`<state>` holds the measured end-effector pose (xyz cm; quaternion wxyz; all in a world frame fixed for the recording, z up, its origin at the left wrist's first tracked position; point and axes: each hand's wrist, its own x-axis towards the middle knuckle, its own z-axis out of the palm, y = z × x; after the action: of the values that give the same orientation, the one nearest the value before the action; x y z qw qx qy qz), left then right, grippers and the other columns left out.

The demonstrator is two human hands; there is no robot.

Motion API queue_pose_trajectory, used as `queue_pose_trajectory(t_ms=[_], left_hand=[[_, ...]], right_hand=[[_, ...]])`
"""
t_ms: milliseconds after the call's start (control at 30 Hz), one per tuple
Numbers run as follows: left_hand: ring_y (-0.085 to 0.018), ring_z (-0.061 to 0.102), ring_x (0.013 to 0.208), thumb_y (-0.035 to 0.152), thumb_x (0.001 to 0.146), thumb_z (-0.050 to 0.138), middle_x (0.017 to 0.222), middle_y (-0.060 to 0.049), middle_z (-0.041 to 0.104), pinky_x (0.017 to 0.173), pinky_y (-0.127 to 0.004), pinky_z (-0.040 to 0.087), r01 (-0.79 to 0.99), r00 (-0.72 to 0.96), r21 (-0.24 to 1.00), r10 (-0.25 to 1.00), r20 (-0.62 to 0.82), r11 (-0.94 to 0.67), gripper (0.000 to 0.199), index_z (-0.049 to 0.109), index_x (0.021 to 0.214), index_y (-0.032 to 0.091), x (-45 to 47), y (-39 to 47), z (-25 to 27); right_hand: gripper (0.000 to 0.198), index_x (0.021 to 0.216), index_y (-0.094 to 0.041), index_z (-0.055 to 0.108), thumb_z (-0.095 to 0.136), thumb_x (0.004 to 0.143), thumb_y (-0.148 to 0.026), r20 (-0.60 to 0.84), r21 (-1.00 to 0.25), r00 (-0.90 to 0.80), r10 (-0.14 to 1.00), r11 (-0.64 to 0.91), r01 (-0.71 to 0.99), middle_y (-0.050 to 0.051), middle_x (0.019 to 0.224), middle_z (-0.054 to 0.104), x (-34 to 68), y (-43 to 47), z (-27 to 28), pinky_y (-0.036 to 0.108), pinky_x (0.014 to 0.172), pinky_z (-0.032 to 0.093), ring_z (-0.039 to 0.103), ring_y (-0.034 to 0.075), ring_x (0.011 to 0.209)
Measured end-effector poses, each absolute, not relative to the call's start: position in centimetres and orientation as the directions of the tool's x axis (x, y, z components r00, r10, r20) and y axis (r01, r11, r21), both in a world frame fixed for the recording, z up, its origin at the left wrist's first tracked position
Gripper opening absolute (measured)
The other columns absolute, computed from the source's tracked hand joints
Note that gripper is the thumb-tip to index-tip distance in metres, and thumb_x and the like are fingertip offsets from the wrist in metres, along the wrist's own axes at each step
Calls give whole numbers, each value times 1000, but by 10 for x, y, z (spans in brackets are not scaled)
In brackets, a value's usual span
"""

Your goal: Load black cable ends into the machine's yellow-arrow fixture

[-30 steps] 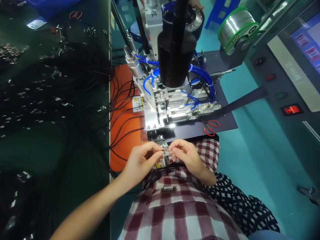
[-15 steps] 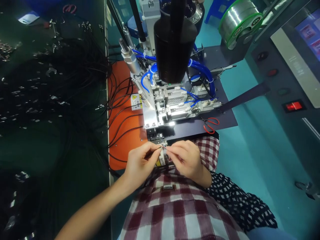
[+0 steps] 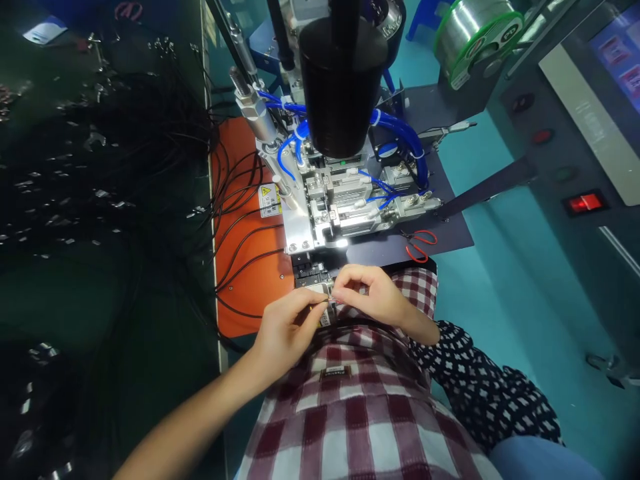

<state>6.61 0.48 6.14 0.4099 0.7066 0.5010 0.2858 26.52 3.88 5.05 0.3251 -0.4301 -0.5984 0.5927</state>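
Note:
My left hand (image 3: 287,327) is closed in a pinch, thumb and forefinger meeting on a thin wire (image 3: 326,299). Its tip lies at the fingers of my right hand (image 3: 373,293), which are pinched too; what they hold is too small to make out. Both hands are in front of the lower end of a metal machine fixture (image 3: 320,273), above a label with yellow on it. A dark cable passes below my right hand, across the checked apron (image 3: 350,400).
Black cables (image 3: 240,267) cross an orange plate (image 3: 235,233) on the left. Red-handled cutters (image 3: 423,247) lie on the dark base plate. Metal cylinders with blue tubes and a black cylinder (image 3: 345,87) stand ahead. A solder wire spool (image 3: 475,40) is at the upper right.
My right hand has turned, its wrist now higher and its fingers more curled, close to my left fingertips. My left hand keeps its pinch. The view has shifted slightly.

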Motion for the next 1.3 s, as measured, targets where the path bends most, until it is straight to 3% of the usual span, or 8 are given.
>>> queue_pose_trajectory(t_ms=[233,500,633,800,1067,1167,1233,1300], left_hand=[[-16,63,80,23,91,55,86,-3,69,72,-26,48,461,430,884,892,-140,-84,12,67,92,19,66,11,65],[-15,63,50,31,82,67,58,0,66,50,-25,52,203,230,924,902,-365,323,14,67,83,17,70,15,67],[-15,64,49,32,79,70,56,-1,67,52,-26,56,107,173,915,899,-402,389,18,63,82,16,73,16,66],[-15,66,51,32,78,72,59,-1,68,52,-25,58,82,142,915,904,-404,396,20,62,80,15,75,18,70],[-15,67,52,32,75,75,61,-2,69,53,-24,58,40,87,911,906,-413,411,22,62,79,15,75,18,70],[-15,66,52,32,76,74,60,-2,68,53,-25,58,43,102,913,907,-407,405,21,62,80,15,75,17,68],[-15,66,52,31,76,73,60,-1,68,53,-26,58,52,109,920,913,-392,389,20,62,80,15,75,16,67],[-15,66,53,31,77,72,61,-1,67,53,-26,57,62,110,927,921,-373,369,18,62,79,16,76,15,67]], right_hand=[[19,73,-17,58,53,91,-18,131,-849,-469,874,343,402,1,74,60,265,35,54,27,63,39,52,12,66],[12,94,-19,66,55,93,-22,2,-983,-212,977,41,179,3,86,66,263,21,41,25,56,48,59,11,62],[17,104,-19,68,58,89,-17,99,-964,-99,990,120,238,6,94,68,258,6,39,28,64,53,63,15,77],[28,116,-20,65,56,90,-14,196,-928,-126,972,225,295,8,101,71,249,-2,40,32,72,56,67,17,82],[40,130,-16,56,54,91,-15,419,-666,-302,856,516,540,13,116,72,246,-11,36,34,70,50,70,22,98],[30,118,-17,64,57,89,-17,303,-834,-170,938,347,429,11,109,73,245,-6,37,34,72,53,71,21,89],[20,105,-17,68,60,88,-24,72,-971,-62,995,85,225,9,96,74,243,2,39,30,62,53,69,17,70],[16,92,-17,69,63,86,-30,-164,-986,-78,983,-165,-7,5,82,72,242,10,39,24,49,49,61,11,53]])
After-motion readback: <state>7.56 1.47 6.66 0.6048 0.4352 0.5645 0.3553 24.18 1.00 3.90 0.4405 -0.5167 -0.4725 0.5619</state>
